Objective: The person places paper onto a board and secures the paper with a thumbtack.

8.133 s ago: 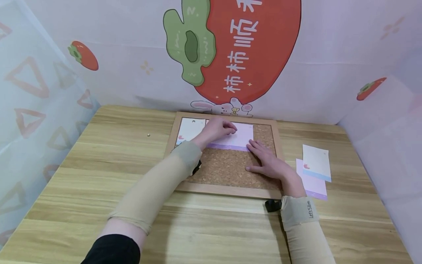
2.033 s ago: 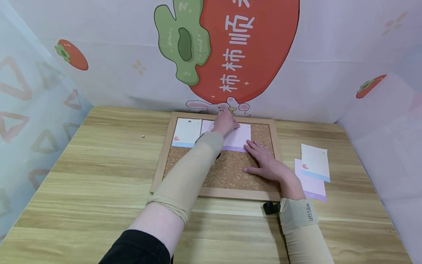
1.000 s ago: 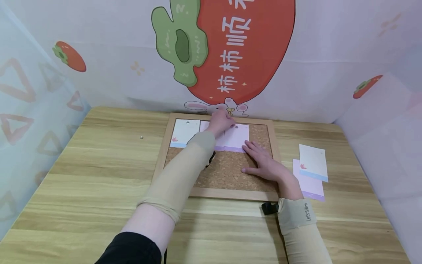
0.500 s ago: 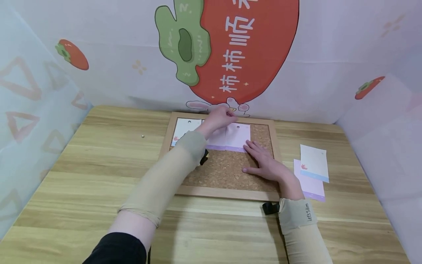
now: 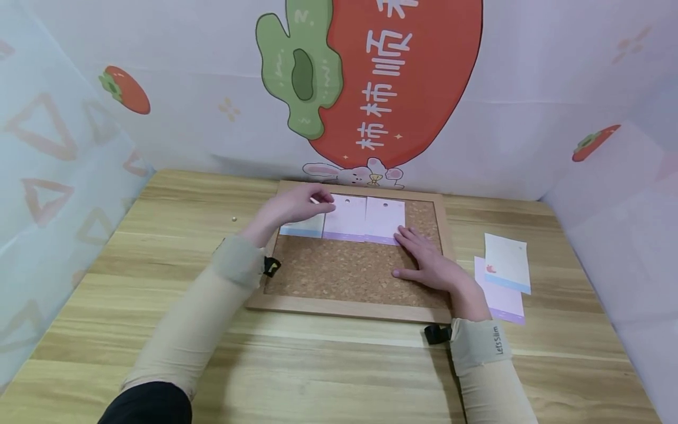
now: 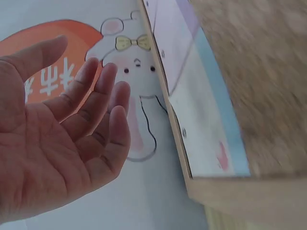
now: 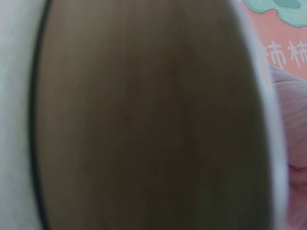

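Note:
A framed corkboard (image 5: 349, 268) lies on the table with three sheets along its top. At the left is a white sheet with a blue strip (image 5: 302, 228), partly behind my left hand (image 5: 296, 206). Beside it are a purple-edged sheet (image 5: 343, 219) and another purple-edged sheet (image 5: 385, 222), with a small tack near each top. My left hand is over the white sheet, its fingers loosely bent and nothing between them in the left wrist view. My right hand (image 5: 431, 262) rests on the board with fingers spread, fingertips at the right sheet's lower corner.
A loose tack (image 5: 234, 219) lies on the table left of the board. To the right, a loose white sheet (image 5: 507, 259) overlaps a loose purple-edged sheet (image 5: 503, 303). A printed backdrop (image 5: 212, 129) stands behind. A blurred brown surface (image 7: 153, 115) fills most of the right wrist view.
My left hand has left the top of the purple-edged sheets and moved left over the white sheet. Tacks now show on both purple-edged sheets. My right hand has stayed in place.

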Tool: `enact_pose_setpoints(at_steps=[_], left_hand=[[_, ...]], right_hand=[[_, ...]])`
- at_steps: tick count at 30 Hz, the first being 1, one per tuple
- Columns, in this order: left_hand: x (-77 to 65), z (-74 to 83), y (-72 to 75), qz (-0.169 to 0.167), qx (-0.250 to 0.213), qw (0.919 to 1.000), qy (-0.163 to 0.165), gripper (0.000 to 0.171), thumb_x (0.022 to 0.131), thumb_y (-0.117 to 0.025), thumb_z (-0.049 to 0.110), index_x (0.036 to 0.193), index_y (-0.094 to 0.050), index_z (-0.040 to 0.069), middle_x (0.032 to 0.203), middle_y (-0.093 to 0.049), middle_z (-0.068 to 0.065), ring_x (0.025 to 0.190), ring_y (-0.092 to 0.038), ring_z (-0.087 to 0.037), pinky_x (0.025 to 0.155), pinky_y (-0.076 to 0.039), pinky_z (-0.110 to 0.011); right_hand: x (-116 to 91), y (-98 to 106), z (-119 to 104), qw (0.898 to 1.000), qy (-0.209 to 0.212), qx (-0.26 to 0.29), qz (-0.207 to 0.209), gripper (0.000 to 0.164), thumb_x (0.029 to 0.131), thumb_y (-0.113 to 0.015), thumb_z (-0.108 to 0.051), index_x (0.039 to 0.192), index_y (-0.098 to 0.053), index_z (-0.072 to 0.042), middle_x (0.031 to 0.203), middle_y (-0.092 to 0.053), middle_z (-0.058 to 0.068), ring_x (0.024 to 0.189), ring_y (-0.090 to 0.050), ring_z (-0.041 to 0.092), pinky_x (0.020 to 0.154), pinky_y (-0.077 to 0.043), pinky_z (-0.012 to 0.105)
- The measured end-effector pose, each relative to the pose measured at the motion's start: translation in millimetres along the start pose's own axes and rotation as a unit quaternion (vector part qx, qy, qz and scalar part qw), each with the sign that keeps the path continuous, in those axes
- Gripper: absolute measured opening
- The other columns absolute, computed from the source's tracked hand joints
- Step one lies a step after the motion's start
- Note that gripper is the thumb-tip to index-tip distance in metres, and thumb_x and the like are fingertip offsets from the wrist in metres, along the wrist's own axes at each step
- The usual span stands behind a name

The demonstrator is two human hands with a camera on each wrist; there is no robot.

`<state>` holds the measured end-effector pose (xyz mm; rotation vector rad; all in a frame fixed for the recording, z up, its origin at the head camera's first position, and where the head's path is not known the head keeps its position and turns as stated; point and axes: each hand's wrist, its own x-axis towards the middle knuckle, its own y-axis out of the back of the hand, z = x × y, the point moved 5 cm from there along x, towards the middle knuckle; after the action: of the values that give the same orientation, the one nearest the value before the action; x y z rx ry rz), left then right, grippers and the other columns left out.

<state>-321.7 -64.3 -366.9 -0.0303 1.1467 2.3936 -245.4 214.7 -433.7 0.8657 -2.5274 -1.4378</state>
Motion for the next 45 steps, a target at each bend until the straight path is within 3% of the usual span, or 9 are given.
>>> enact_pose_setpoints(at_steps=[17, 21, 25, 28, 32, 35, 38, 40, 45], left_hand=[[-47.8, -56.4, 3.6, 0.031, 0.022, 0.9984, 0.042, 0.049, 0.099, -0.059, 0.034, 0.137, -0.055, 0.003, 0.139, -0.058, -0.021, 0.126, -0.055, -0.037, 0.108, -0.044, -0.053], [-56.4, -67.0, 3.2, 0.044, 0.042, 0.9964, 0.060, 0.056, 0.099, -0.059, 0.035, 0.141, -0.049, 0.000, 0.144, -0.052, -0.024, 0.134, -0.048, -0.041, 0.113, -0.039, -0.057], [-63.7, -73.7, 2.7, 0.035, 0.058, 0.9951, 0.072, 0.069, 0.099, -0.059, 0.034, 0.150, -0.035, -0.006, 0.154, -0.037, -0.030, 0.145, -0.033, -0.046, 0.119, -0.029, -0.059], [-66.6, -76.4, 1.5, 0.025, 0.067, 0.9946, 0.075, 0.060, 0.098, -0.062, 0.033, 0.139, -0.044, -0.008, 0.131, -0.055, -0.030, 0.124, -0.053, -0.043, 0.104, -0.045, -0.056], [-69.8, -77.4, -0.4, 0.016, 0.073, 0.9938, 0.083, 0.060, 0.095, -0.067, 0.035, 0.132, -0.047, -0.008, 0.115, -0.062, -0.028, 0.108, -0.060, -0.041, 0.093, -0.051, -0.052], [-72.0, -78.7, -0.6, 0.008, 0.068, 0.9939, 0.086, 0.063, 0.094, -0.069, 0.036, 0.133, -0.047, -0.009, 0.126, -0.060, -0.030, 0.116, -0.059, -0.042, 0.100, -0.049, -0.055], [-72.3, -81.4, 0.4, 0.006, 0.065, 0.9945, 0.081, 0.047, 0.092, -0.071, 0.031, 0.117, -0.054, -0.005, 0.112, -0.064, -0.023, 0.100, -0.062, -0.034, 0.087, -0.052, -0.048], [-72.1, -82.9, 0.8, 0.004, 0.066, 0.9944, 0.082, 0.043, 0.091, -0.072, 0.028, 0.114, -0.055, -0.004, 0.109, -0.065, -0.021, 0.097, -0.061, -0.032, 0.085, -0.053, -0.046], [-70.7, -84.4, 0.3, -0.001, 0.072, 0.9927, 0.096, 0.053, 0.090, -0.073, 0.024, 0.127, -0.052, -0.007, 0.112, -0.065, -0.023, 0.102, -0.062, -0.035, 0.087, -0.053, -0.048]], right_hand=[[0, -1, 1, 1.000, -0.005, 0.004, -0.002, 0.087, 0.092, -0.070, -0.038, 0.159, -0.023, -0.008, 0.169, -0.013, 0.013, 0.156, -0.002, 0.039, 0.124, -0.005, 0.061], [0, -1, -1, 1.000, -0.008, 0.006, -0.001, 0.087, 0.092, -0.071, -0.037, 0.159, -0.023, -0.008, 0.169, -0.013, 0.013, 0.156, -0.003, 0.039, 0.124, -0.005, 0.062], [0, -1, -2, 1.000, -0.007, 0.008, 0.001, 0.087, 0.092, -0.071, -0.037, 0.159, -0.024, -0.008, 0.169, -0.014, 0.013, 0.156, -0.003, 0.039, 0.124, -0.006, 0.061], [0, -1, -2, 1.000, -0.009, 0.008, 0.001, 0.087, 0.092, -0.071, -0.037, 0.159, -0.024, -0.009, 0.169, -0.014, 0.013, 0.156, -0.004, 0.039, 0.124, -0.006, 0.061], [0, 0, -2, 1.000, -0.015, 0.009, 0.002, 0.087, 0.091, -0.072, -0.038, 0.159, -0.024, -0.010, 0.169, -0.014, 0.012, 0.157, -0.004, 0.038, 0.124, -0.007, 0.061], [0, 1, -2, 1.000, -0.016, 0.011, 0.005, 0.087, 0.091, -0.072, -0.036, 0.159, -0.025, -0.010, 0.169, -0.014, 0.012, 0.157, -0.005, 0.037, 0.124, -0.007, 0.061], [0, 2, -2, 1.000, -0.011, 0.012, 0.010, 0.086, 0.090, -0.073, -0.035, 0.158, -0.026, -0.010, 0.169, -0.016, 0.011, 0.157, -0.006, 0.037, 0.125, -0.008, 0.060], [1, 3, -3, 1.000, -0.006, 0.015, 0.014, 0.086, 0.090, -0.074, -0.035, 0.158, -0.027, -0.009, 0.168, -0.017, 0.012, 0.156, -0.007, 0.038, 0.124, -0.010, 0.060], [1, 5, -2, 0.999, -0.003, 0.033, 0.021, 0.085, 0.090, -0.074, -0.034, 0.157, -0.029, -0.009, 0.168, -0.019, 0.013, 0.156, -0.011, 0.038, 0.124, -0.013, 0.060]])
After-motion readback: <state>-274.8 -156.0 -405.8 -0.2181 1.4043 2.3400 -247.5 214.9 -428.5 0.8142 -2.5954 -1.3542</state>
